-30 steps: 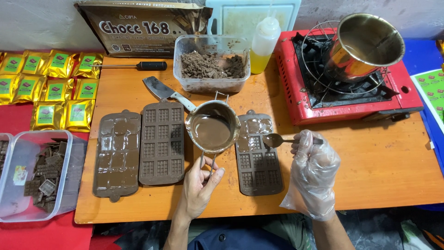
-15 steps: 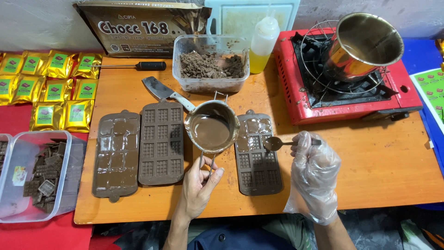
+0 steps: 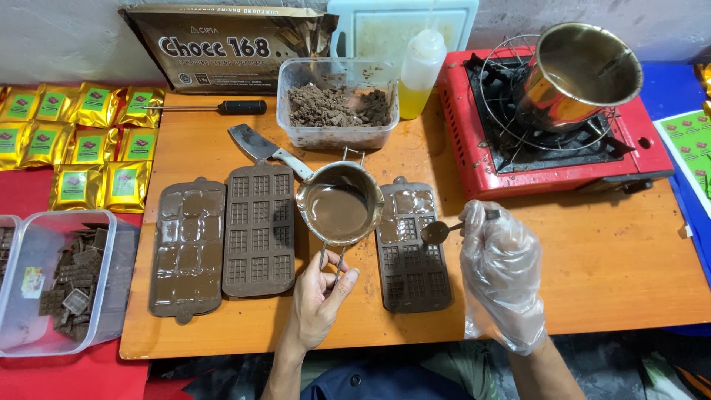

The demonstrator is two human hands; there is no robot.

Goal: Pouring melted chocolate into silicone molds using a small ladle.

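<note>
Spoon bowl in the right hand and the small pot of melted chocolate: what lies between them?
Head view: only the upper left cavities of the right-hand brown mould show between the spoon, held by the gloved right hand, and the pot.

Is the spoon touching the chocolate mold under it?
Cannot tell. In the head view the spoon, held by the gloved right hand, overlaps the right mold from above, so any gap is hidden.

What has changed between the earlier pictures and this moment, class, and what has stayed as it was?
The gloved right hand has carried the spoon a little leftward, so its bowl now hangs over the right-hand chocolate mould. Nothing was picked up or released. The left hand still grips the wire handle of the small pot of melted chocolate; the other moulds, tubs and stove have not moved.
</note>
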